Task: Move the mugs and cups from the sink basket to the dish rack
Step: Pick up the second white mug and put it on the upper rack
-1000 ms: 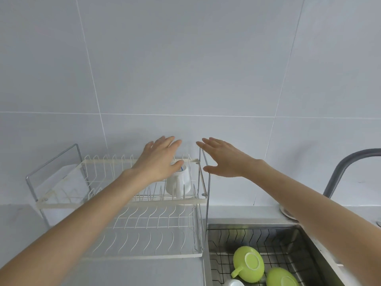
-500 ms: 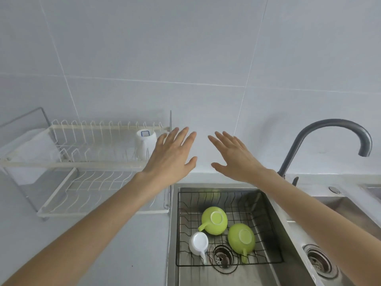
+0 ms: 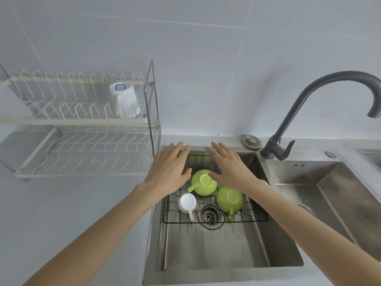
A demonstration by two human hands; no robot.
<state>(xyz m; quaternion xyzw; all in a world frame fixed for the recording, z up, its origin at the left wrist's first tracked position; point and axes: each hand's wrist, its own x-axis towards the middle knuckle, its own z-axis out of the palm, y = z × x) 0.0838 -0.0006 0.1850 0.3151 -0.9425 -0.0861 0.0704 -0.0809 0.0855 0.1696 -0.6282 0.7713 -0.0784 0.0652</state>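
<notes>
Because the three cups left in the sink basket all sit upside down, I have only rounded, likely wet bases to get hold of, and that is where I expect trouble. The nearer-the-wall green cup lies between my two hands, its handle pointing left toward the left hand; the second green cup sits just beside it to the right, handle toward me; the small white cup sits at the front left, close to the drain. One white mug already stands inverted on the upper tier of the dish rack.

Both hands are spread wide and flat, holding nothing. The left hovers over the basket's left edge, the right hand over its back right, its thumb right by the first green cup's base.

If I pinch a dome from above, I judge it may slip and knock its neighbour, since the two green cups are nearly touching. Going for the handle risks catching a finger or the rim in the basket wires. Carrying left, a cup could clip the rack's upright steel frame that stands between sink and tiers. The faucet is well off to the right, so I doubt it interferes.
</notes>
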